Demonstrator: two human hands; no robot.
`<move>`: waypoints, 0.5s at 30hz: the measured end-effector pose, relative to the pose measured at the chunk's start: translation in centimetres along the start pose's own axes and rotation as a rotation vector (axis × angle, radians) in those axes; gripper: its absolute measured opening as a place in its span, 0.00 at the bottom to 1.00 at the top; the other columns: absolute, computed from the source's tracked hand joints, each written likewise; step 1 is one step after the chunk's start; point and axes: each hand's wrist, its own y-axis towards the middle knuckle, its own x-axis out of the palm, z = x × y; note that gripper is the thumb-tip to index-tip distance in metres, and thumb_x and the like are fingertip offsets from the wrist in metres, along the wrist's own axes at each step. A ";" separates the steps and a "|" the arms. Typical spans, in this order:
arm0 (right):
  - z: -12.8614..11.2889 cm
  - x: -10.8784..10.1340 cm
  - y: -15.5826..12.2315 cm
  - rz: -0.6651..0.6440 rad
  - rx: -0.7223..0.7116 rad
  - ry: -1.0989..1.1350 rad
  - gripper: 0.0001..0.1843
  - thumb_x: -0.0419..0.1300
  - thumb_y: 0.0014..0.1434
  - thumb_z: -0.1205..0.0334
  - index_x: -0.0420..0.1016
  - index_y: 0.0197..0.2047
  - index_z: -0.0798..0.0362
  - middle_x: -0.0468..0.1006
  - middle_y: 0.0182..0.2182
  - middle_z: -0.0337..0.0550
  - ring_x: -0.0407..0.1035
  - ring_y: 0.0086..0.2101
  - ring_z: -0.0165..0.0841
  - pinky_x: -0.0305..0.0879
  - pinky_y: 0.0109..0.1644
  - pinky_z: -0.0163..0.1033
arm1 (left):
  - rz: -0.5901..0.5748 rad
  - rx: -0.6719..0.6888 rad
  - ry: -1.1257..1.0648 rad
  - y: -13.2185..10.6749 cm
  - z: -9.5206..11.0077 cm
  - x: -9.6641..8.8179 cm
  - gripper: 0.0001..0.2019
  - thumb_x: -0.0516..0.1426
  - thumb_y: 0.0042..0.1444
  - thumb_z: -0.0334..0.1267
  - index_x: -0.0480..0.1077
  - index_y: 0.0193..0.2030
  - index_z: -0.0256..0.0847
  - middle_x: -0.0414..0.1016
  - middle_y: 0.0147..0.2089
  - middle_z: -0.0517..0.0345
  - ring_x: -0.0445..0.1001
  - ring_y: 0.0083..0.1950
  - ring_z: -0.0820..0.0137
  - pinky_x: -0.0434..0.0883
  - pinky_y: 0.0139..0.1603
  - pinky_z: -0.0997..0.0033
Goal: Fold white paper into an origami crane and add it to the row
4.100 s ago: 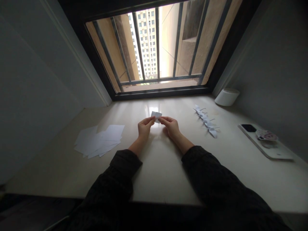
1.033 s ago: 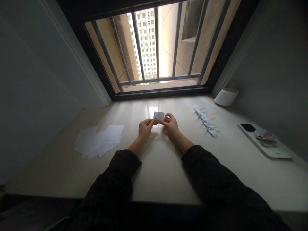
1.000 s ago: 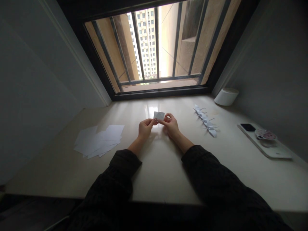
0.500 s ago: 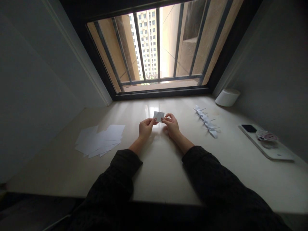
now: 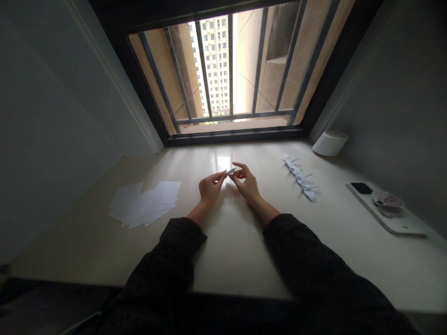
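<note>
Small paper (image 5: 231, 171) tipped nearly edge-on since earlier frame; left hand (image 5: 210, 187) pinching one end, right hand (image 5: 247, 184) other, upper finger (image 5: 240, 164) raised.

A big window (image 5: 244, 79) with a dark frame (image 5: 237, 137) lets in bright daylight. Outside it are dark bars (image 5: 231, 70), and past them stands a tall building (image 5: 218, 60) with lots of little windows. Grey walls (image 5: 52, 139) rise on both sides, dim and plain. The pale, smooth counter (image 5: 230, 260) has a shiny patch of light (image 5: 220, 160) near the window.
</note>
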 end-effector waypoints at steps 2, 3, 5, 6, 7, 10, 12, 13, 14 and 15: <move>0.1 0.0 0.1 -0.032 0.000 0.034 0.16 0.62 0.53 0.54 0.74 0.45 0.46 0.79 0.36 0.40 0.72 0.35 0.35 0.67 0.43 0.42 | -0.014 0.044 0.019 0.2 -0.3 -0.1 0.12 0.61 0.51 0.45 0.77 0.43 0.51 0.79 0.44 0.56 0.77 0.41 0.64 0.71 0.39 0.67; 0.2 0.1 0.1 -0.037 0.004 0.043 0.13 0.62 0.53 0.54 0.75 0.42 0.46 0.79 0.37 0.40 0.72 0.37 0.35 0.67 0.44 0.43 | -0.021 0.052 0.009 0.3 -0.5 -0.1 0.13 0.61 0.51 0.44 0.77 0.44 0.50 0.79 0.46 0.55 0.77 0.41 0.64 0.72 0.39 0.67; 0.5 0.1 0.2 -0.032 0.019 0.059 0.11 0.63 0.52 0.54 0.77 0.39 0.46 0.80 0.38 0.40 0.73 0.39 0.36 0.66 0.46 0.44 | -0.037 0.042 -0.067 0.6 -0.8 0.0 0.15 0.62 0.50 0.43 0.76 0.46 0.48 0.79 0.46 0.53 0.77 0.41 0.64 0.72 0.40 0.67; 0.6 0.1 0.3 -0.026 0.027 0.070 0.11 0.63 0.51 0.54 0.78 0.39 0.46 0.80 0.38 0.40 0.73 0.39 0.37 0.66 0.47 0.44 | -0.048 0.032 -0.126 0.7 -0.9 0.1 0.16 0.63 0.49 0.42 0.76 0.47 0.47 0.79 0.46 0.53 0.77 0.42 0.64 0.73 0.41 0.66; 0.8 0.1 0.3 -0.025 0.036 0.084 0.12 0.63 0.51 0.54 0.78 0.40 0.46 0.80 0.38 0.40 0.73 0.40 0.37 0.66 0.47 0.44 | -0.058 0.023 -0.192 0.8 -0.9 0.2 0.17 0.64 0.48 0.41 0.76 0.46 0.45 0.79 0.46 0.52 0.77 0.42 0.64 0.73 0.43 0.66; 1.1 0.1 0.4 -0.024 0.066 0.126 0.13 0.64 0.50 0.54 0.79 0.40 0.46 0.81 0.39 0.41 0.74 0.39 0.36 0.67 0.47 0.44 | -0.067 -0.013 -0.374 1.0 -1.1 0.5 0.17 0.66 0.44 0.40 0.77 0.43 0.41 0.79 0.44 0.51 0.77 0.44 0.64 0.72 0.49 0.63; 1.1 0.1 0.5 -0.025 0.080 0.147 0.14 0.65 0.49 0.53 0.79 0.40 0.46 0.81 0.39 0.41 0.74 0.38 0.36 0.68 0.46 0.43 | -0.055 -0.034 -0.424 1.0 -1.2 0.6 0.16 0.67 0.42 0.40 0.78 0.41 0.40 0.80 0.42 0.50 0.77 0.44 0.64 0.71 0.51 0.61; 1.0 0.1 0.5 -0.028 0.083 0.157 0.14 0.65 0.49 0.53 0.79 0.40 0.47 0.81 0.39 0.41 0.74 0.38 0.36 0.68 0.46 0.43 | -0.045 -0.039 -0.428 1.0 -1.2 0.6 0.16 0.67 0.42 0.40 0.78 0.40 0.40 0.80 0.42 0.50 0.77 0.44 0.63 0.71 0.51 0.61; 1.0 0.0 0.5 -0.030 0.085 0.167 0.14 0.66 0.48 0.53 0.80 0.40 0.47 0.81 0.38 0.42 0.74 0.38 0.36 0.68 0.47 0.43 | -0.034 -0.040 -0.422 1.0 -1.3 0.6 0.16 0.67 0.42 0.40 0.78 0.40 0.40 0.80 0.41 0.50 0.77 0.44 0.63 0.71 0.51 0.60; 0.9 0.0 0.5 -0.032 0.087 0.176 0.15 0.66 0.48 0.52 0.80 0.39 0.47 0.81 0.38 0.42 0.74 0.37 0.36 0.68 0.47 0.44 | -0.023 -0.037 -0.415 1.0 -1.3 0.5 0.15 0.67 0.42 0.40 0.78 0.39 0.40 0.80 0.41 0.50 0.77 0.44 0.63 0.71 0.51 0.60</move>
